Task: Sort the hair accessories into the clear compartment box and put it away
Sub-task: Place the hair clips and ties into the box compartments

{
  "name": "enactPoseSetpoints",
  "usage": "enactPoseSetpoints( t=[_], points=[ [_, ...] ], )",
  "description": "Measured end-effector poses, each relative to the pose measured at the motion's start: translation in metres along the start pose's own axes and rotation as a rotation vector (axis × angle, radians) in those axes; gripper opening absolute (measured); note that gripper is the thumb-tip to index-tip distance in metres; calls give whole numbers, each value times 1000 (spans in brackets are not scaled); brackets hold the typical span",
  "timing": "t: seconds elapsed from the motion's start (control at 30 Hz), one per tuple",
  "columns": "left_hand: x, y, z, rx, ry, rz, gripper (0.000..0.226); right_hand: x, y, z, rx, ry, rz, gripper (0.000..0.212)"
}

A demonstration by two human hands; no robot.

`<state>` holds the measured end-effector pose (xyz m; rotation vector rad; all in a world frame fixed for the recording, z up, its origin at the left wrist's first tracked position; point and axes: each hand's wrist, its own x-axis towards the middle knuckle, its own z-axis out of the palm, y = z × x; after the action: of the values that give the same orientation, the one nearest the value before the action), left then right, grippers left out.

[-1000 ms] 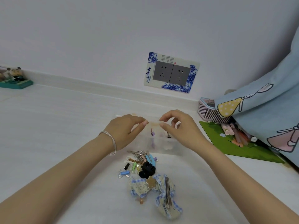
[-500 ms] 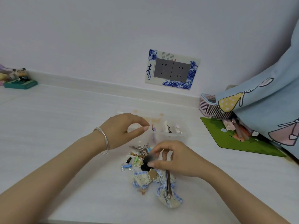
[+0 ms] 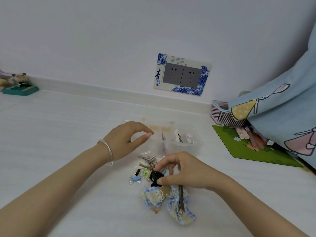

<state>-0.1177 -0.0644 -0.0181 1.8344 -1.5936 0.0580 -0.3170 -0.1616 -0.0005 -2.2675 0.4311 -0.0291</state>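
Note:
A clear compartment box (image 3: pixel 196 145) stands open on the white surface, with a few small clips in its right compartments. In front of it lies a pile of hair accessories (image 3: pixel 145 168): metal clips, small coloured clips, and blue checked lace bows (image 3: pixel 177 207). My right hand (image 3: pixel 181 170) is down on the pile, thumb and fingers pinching a black claw clip (image 3: pixel 156 177). My left hand (image 3: pixel 127 139) hovers at the box's left end, thumb and forefinger apart, holding nothing. A silver bangle sits on that wrist.
A pink basket (image 3: pixel 222 115) and a green mat (image 3: pixel 253 147) with pens lie at the right, under a blue cartoon-print fabric (image 3: pixel 280 106). A wall socket plate (image 3: pixel 182 74) is behind the box. A small figurine on a green base (image 3: pixel 19 86) stands far left.
My right hand left the box and dropped to the pile, closing its fingers on the black claw clip. My left hand stayed by the box's left end.

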Motion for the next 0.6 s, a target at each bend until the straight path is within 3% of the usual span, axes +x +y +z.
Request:
enactPoseSetpoints(
  t=[0.33,0.47,0.6],
  points=[
    [-3,0,1,8,12,9,41,5,5,-3,62,-1,-49,34],
    [-3,-2,2,26,12,10,41,13,-2,-27,105,270,-196,31],
    [-3,-1,3,30,29,7,43,34,0,-54,-117,483,-221,28]
  ],
)
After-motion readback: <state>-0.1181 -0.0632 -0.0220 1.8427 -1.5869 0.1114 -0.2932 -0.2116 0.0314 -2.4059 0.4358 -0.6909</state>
